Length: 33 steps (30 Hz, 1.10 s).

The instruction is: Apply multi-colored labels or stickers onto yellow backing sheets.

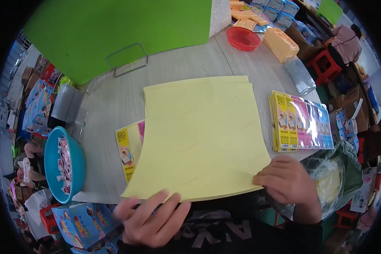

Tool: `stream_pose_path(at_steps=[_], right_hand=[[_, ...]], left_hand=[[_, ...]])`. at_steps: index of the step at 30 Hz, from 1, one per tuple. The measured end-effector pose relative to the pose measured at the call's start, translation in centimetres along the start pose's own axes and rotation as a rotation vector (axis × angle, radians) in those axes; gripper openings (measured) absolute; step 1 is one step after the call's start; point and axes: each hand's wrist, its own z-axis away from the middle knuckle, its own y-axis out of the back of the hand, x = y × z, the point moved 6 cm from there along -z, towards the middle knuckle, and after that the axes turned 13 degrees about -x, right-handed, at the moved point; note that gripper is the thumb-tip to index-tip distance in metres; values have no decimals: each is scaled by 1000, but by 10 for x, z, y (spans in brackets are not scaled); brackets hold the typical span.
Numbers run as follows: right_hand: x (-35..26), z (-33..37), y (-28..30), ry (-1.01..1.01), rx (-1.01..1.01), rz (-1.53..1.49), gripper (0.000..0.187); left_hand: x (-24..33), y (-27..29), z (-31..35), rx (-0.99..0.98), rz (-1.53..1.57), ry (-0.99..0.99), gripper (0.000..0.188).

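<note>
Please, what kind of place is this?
Probably a small packing workshop or stockroom. Stacks of colourful printed cards lie on the grey worktable, a teal basin holds small wrapped packets, and cardboard boxes crowd the floor around it.
</note>
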Motion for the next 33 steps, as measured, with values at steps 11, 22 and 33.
stream_pose_path(at_steps=[11,22,33], right_hand=[[105,-39,61,-274,-78,-678,26],[155,-105,4,-389,-87,-330,36],[160,-100,-17,-500,-96,-166,43]], left_hand=[[-45,-70,-36,138,-7,140,32],[-35,-139,-37,-293,197,10,44],[-48,-150,-36,-254,225,133,50]])
